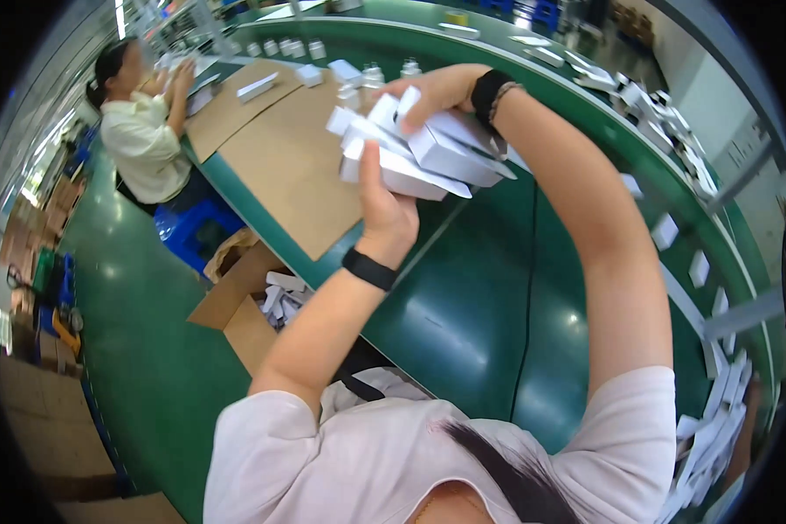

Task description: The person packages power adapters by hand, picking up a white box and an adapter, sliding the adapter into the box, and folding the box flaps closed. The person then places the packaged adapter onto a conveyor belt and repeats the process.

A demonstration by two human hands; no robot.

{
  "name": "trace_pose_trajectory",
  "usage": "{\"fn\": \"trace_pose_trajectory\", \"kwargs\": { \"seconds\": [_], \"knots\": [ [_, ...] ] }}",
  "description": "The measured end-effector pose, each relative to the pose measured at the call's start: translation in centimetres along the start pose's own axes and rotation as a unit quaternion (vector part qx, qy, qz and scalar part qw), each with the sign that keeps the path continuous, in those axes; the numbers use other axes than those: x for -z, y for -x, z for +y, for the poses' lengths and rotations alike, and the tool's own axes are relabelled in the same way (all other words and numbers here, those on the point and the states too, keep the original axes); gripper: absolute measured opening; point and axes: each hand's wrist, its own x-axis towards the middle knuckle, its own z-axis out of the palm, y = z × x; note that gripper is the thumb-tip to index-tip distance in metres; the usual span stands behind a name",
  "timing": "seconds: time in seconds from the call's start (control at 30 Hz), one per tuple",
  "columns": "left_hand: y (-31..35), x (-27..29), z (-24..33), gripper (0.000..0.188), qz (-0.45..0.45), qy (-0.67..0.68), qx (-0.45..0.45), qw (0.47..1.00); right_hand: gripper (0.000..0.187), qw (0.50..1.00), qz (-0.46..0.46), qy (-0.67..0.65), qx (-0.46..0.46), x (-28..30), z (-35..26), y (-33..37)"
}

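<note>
Several small white cartons [437, 157] are bunched together between my two hands, above the green table and the edge of a flat cardboard sheet [297, 166]. Some of their end flaps stick out. My left hand [389, 210] supports the bunch from the near left side, its thumb up against one carton. From above and behind, my right hand [441, 94] closes over the top cartons, with its fingers partly hidden. Just beyond the bunch stand small white bottles [372, 75].
An open cardboard box [244, 327] of white cartons sits beside the table's left edge. At the far left, another person [140, 131] works near a blue stool [192, 229]. White cartons [716, 428] pile up at the right; a green conveyor [533, 83] curves behind.
</note>
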Motion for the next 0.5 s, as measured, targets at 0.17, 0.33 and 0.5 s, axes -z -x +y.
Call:
{"fn": "trace_pose_trajectory", "kwargs": {
  "seconds": [0.17, 0.33, 0.5],
  "knots": [
    [-0.2, 6.5, 0.0, 0.047, 0.106, 0.043, 0.195, 0.974, 0.097, 0.951, 0.009, 0.305, -0.057, -0.5, 2.0, -8.1],
    [-0.9, 12.1, 6.2, 0.042, 0.062, -0.167, 0.483, 0.857, 0.077, 0.948, 0.215, 0.235, -0.016, 1.9, 1.9, -0.9],
    [-4.1, 12.6, 8.1, 0.039, -0.116, -0.340, 0.621, 0.697, 0.058, 0.857, 0.468, 0.159, -0.145, 8.4, 9.1, 13.5]
  ]
}}
